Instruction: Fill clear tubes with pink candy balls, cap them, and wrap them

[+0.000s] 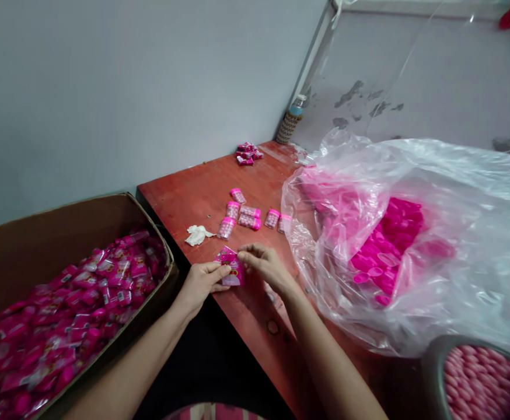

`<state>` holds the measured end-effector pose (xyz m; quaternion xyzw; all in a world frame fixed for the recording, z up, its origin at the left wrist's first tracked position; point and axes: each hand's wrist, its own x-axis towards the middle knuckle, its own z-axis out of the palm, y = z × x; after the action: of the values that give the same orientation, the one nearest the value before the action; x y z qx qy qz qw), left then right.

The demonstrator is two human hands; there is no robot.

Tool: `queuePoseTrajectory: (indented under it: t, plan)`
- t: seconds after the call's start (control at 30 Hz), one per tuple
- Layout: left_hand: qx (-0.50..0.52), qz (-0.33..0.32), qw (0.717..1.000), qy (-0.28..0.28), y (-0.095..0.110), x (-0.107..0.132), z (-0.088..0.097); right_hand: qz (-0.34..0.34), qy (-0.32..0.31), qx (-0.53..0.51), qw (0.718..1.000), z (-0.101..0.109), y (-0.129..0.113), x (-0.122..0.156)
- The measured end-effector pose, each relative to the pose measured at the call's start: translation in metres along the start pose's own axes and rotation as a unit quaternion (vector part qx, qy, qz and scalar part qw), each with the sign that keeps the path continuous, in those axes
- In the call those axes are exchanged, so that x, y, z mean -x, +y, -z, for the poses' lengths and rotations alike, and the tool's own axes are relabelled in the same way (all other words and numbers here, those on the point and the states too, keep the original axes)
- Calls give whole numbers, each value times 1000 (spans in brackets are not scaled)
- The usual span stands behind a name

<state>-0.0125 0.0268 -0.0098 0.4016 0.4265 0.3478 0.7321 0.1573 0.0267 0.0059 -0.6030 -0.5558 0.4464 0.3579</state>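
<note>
Over the near edge of the red table, my left hand (201, 284) pinches a pink printed packet (234, 275) between thumb and fingers. My right hand (267, 266) is closed at the packet's upper right edge, its fingertips bunched there. What sits inside the packet, if anything, I cannot make out. Just beyond my hands lie several small clear containers (250, 222) with pink caps, filled with pale pink candies. A crumpled white tissue (198, 235) is to the left of them.
A cardboard box (171, 256) of wrapped pink packs stands left of the red table (185, 186). On the right, a clear plastic bag (469, 291) holds pink plastic parts. Pink candies (482, 379) fill a dark container at lower right. Several wrapped packs (247, 154) and a bottle (290, 121) are farther back.
</note>
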Motion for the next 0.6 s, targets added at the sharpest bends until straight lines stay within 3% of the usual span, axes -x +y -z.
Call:
queuePoseTrajectory:
  t: [0.07, 0.17, 0.3, 0.47, 0.6]
  plan:
    - [9, 8, 999, 40, 0, 0, -1, -42, 115, 203, 972, 14, 4, -9]
    - [39, 26, 996, 76, 2, 2, -2, -114, 259, 409, 868, 40, 15, -22]
    - [93, 44, 990, 93, 1, 3, -2, -169, 277, 512, 795, 69, 24, -40]
    - [167, 49, 976, 127, 0, 1, -3, -175, 258, 519, 796, 80, 21, -63]
    - [255, 51, 952, 163, 4, -2, -4, -174, 224, 514, 809, 80, 17, -61]
